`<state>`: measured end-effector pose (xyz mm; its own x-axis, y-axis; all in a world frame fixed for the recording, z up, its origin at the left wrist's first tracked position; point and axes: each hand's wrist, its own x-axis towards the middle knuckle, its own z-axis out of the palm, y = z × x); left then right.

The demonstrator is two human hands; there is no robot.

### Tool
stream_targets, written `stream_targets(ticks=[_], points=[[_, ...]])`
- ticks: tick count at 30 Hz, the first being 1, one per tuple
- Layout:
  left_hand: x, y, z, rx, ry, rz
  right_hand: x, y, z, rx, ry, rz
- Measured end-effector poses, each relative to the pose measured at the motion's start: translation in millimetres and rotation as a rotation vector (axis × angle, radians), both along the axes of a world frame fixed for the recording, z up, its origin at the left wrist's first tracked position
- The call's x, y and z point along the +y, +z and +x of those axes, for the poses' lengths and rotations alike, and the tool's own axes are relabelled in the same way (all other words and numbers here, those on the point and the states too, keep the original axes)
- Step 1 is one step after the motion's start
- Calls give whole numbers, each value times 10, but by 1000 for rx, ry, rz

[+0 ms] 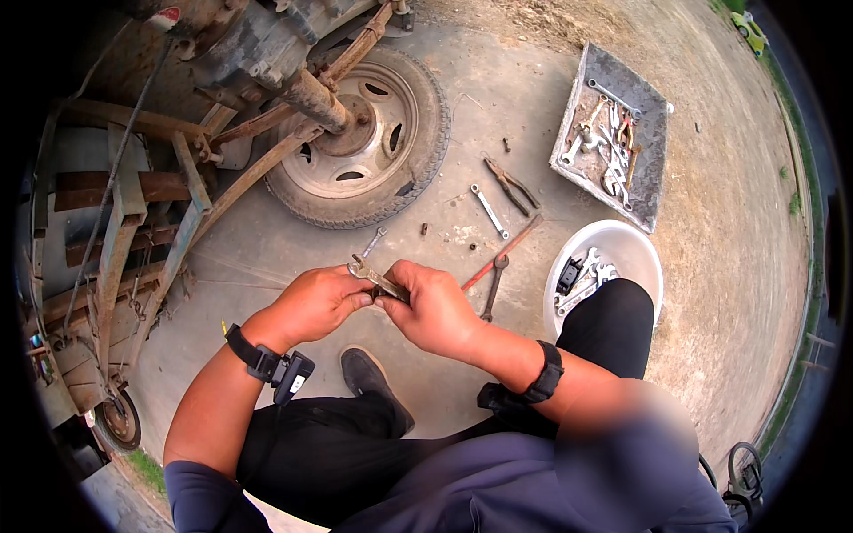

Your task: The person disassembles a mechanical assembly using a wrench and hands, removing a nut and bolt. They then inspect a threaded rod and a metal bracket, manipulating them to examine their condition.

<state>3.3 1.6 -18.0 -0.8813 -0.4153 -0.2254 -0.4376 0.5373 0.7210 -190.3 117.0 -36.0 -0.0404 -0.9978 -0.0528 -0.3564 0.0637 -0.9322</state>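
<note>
In front of me my right hand [433, 306] is closed on a metal wrench [377, 278], with its jaw end pointing to the upper left. My left hand [311, 305] is closed at that jaw end, its thumb and fingers against the tool. Whether the left fingers also pinch a small part is hidden. Just beyond the left hand, a small wrench [376, 238] lies on the concrete. To the right of my hands lie a dark open-end wrench [495, 289] and a red rod [502, 256], partly behind the right hand.
Farther out lie pliers [513, 186], a combination wrench [490, 211] and small bolts [424, 229]. A grey tray [656, 133] of tools stands at far right, a white basin [644, 247] of wrenches by my knee. A wheel [425, 133] and rusty vehicle frame [120, 240] fill the left.
</note>
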Motion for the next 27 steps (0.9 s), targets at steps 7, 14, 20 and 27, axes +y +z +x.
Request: stream_targets(ticks=[7, 14, 20, 27], points=[[-21, 99, -36, -99, 7, 37, 11, -13, -23, 37, -17, -143], [-7, 105, -58, -60, -4, 59, -42, 55, -4, -59, -70, 237], [-2, 76, -50, -73, -2, 25, -35, 110, -2, -28, -61, 103], [-27, 152, -92, -108, -13, 58, -2, -35, 11, 41, -22, -205]])
